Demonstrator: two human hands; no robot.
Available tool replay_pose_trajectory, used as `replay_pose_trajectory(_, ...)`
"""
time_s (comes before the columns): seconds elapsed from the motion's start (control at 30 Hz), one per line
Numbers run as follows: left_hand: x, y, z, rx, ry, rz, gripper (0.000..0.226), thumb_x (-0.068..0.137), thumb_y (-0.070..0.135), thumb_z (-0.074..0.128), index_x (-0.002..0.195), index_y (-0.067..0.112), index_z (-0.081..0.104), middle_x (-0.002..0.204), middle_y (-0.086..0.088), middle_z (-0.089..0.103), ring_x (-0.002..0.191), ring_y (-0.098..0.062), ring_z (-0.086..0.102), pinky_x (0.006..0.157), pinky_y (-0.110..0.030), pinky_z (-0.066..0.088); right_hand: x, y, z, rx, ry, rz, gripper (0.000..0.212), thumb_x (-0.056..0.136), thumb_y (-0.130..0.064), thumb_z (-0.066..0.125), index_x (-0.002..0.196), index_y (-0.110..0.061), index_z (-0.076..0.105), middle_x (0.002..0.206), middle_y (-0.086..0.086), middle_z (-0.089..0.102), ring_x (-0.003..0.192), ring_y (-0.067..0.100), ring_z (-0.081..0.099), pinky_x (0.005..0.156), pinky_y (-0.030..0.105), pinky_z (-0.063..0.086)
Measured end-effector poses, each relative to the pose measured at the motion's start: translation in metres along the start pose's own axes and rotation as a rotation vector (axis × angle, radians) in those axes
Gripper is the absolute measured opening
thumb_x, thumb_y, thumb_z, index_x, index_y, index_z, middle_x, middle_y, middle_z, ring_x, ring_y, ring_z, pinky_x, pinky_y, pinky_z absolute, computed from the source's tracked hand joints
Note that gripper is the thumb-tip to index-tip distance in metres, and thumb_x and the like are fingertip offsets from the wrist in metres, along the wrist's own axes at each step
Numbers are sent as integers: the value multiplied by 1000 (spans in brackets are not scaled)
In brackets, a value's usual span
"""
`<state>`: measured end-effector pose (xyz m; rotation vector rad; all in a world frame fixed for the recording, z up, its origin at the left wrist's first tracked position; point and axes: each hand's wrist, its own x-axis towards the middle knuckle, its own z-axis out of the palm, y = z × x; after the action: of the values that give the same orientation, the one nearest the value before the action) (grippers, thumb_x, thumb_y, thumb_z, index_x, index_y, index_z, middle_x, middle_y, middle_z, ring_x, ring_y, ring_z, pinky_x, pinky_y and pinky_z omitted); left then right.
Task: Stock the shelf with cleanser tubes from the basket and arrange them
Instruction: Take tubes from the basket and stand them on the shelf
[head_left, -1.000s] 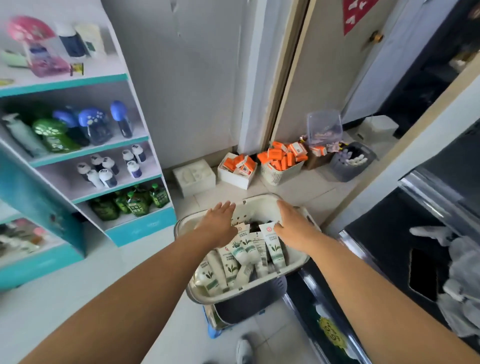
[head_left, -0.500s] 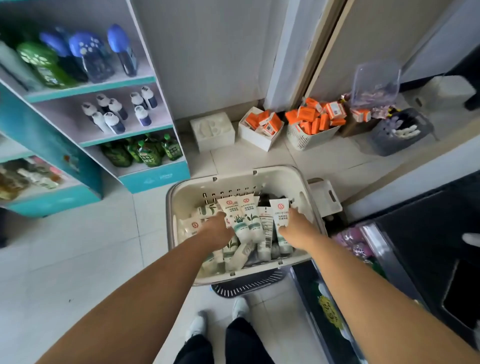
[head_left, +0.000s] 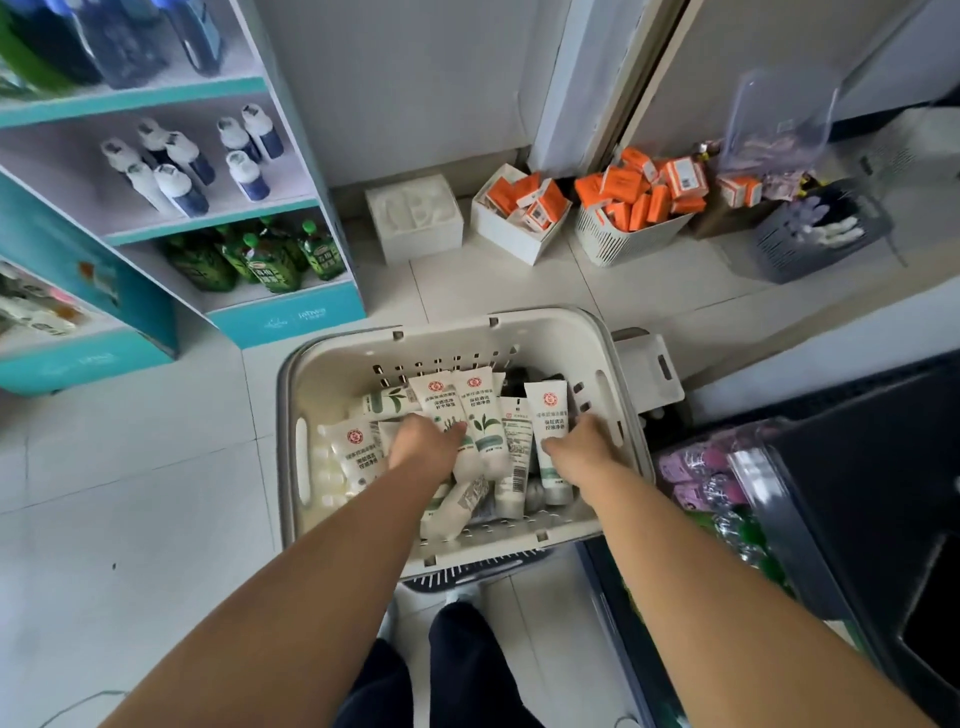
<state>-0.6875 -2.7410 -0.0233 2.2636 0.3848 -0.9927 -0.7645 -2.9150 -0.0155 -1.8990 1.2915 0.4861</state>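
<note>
Compared with a second earlier, both hands are found deeper in the basket (head_left: 311, 395). The view is tipped further down, so that the person's legs (head_left: 457, 670) are now seen below it. The left hand (head_left: 423, 441) is curled round a bunch of tubes (head_left: 480, 415) near the middle, its fingertips hidden among them. The right hand (head_left: 584, 449) is closed against the rightmost of them, with the thumb laid on its face. Between the two hands several tubes are held with their crimped ends up, and the bunch is drawn tighter than before. Others are left lying flat to the left and toward the near wall. No tube is yet lifted clear of the rim.

The shelf (head_left: 218, 224) is seen up and to the left, well apart from the basket, with bottles (head_left: 176, 179) on its tiers. The gathering step is judged to be nearly done, and a lift toward the shelf is called for next. An outer tube may be dropped if the bunch is squeezed unevenly.
</note>
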Motion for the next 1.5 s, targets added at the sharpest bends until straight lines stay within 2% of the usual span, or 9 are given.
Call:
replay_pose_trajectory(0.2,2,11,3,-85,-48,-52,21,87,30,65,94,10,62,84,-5,63,78,-24,62,59,-26,44,2,-1,11,-150,-125,-63,25,87,-19,65,110,-8,66,113,11,67,90,26,67,74,36,59)
replay_pose_trajectory(0.37,5,5,-2,-194,-84,-48,28,82,18,70,106,10,58,99,-7,67,90,-26,66,79,-36,56,-4,0,12,-212,-133,-167,34,89,-21,65,120,-11,52,121,8,63,99,27,65,50,24,44)
replay_pose_trajectory(0.53,-5,5,-17,-323,-175,38,45,80,12,75,116,13,48,104,-5,65,91,-23,66,82,-39,55,-16,-1,-4,67,-141,-177,30,90,-18,66,117,-12,55,123,7,65,106,26,64,67,29,49)
replay_pose_trajectory(0.73,-39,19,-39,-443,-294,259,50,83,3,71,127,7,47,109,-4,70,92,-17,70,87,-39,55,-49,-15,-38,296,-100,-333,31,86,-20,71,115,-19,59,119,1,67,102,17,65,84,34,53)
replay_pose_trajectory(0.83,-61,28,-50,-476,-323,365,57,82,1,71,133,8,47,111,-6,70,97,-21,70,89,-40,56,-75,-18,-61,471,-71,-381,30,85,-13,72,112,-15,60,116,3,69,98,17,66,74,25,55)
replay_pose_trajectory(1.0,-110,54,-71,-434,-379,583,57,81,6,73,132,19,50,108,-3,72,97,-20,70,85,-36,55,-128,-12,-98,634,76,-467,28,81,-16,76,102,-25,59,110,-3,70,100,17,67,86,48,56)
replay_pose_trajectory(1.23,-209,84,-75,-346,-563,877,54,83,-1,70,128,22,51,110,-3,72,99,-18,70,84,-35,56,-224,14,-146,897,277,-584,28,82,-10,75,98,-26,59,105,-3,70,92,14,69,68,34,59)
replay_pose_trajectory(1.3,-236,93,-68,-306,-612,959,51,83,-3,69,126,20,52,110,-3,72,99,-16,70,80,-27,56,-251,27,-162,928,333,-609,29,81,-10,76,101,-24,60,107,-1,70,94,16,70,70,35,59)
replay_pose_trajectory(1.5,-317,108,-35,-212,-781,1133,53,83,-6,67,129,13,49,117,-7,69,109,-20,66,91,-38,54,-312,86,-203,971,492,-657,32,81,-4,74,106,-20,61,106,-1,71,96,17,70,75,37,60)
